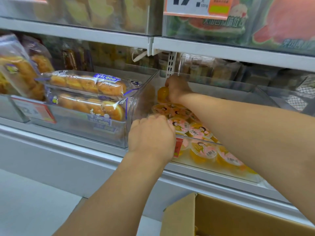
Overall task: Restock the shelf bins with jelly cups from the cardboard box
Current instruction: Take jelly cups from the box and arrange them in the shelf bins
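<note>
We see both of the person's bare arms reaching into a clear plastic shelf bin (221,83) on the middle shelf. The right hand (177,88) is deep at the back left corner of that bin, fingers curled down around an orange jelly cup (162,93) that it holds just above the others. The left hand (151,135) is at the bin's front left corner, knuckles up and fingers bent over the front edge; we cannot tell whether it grips the rim or a cup beneath it, because the fingertips are hidden.

Inside the bin lies a layer of jelly cups (202,149), orange with pink and white printed lids, running from the back corner to the front wall, several touching one another. A small red price tag (179,147) sits on the bin's front, just beside the left hand.

To the left, a neighbouring clear bin (95,132) carries two stacked bread packs (87,95) in clear and blue wrappers. Further left are more bagged pastries (18,70). Above, the upper shelf shows watermelon-printed packs (281,26) behind a white and orange price sign (197,6).

At the bottom right, below the shelf, stands the open cardboard box (230,217), one flap raised; its contents are barely visible.
</note>
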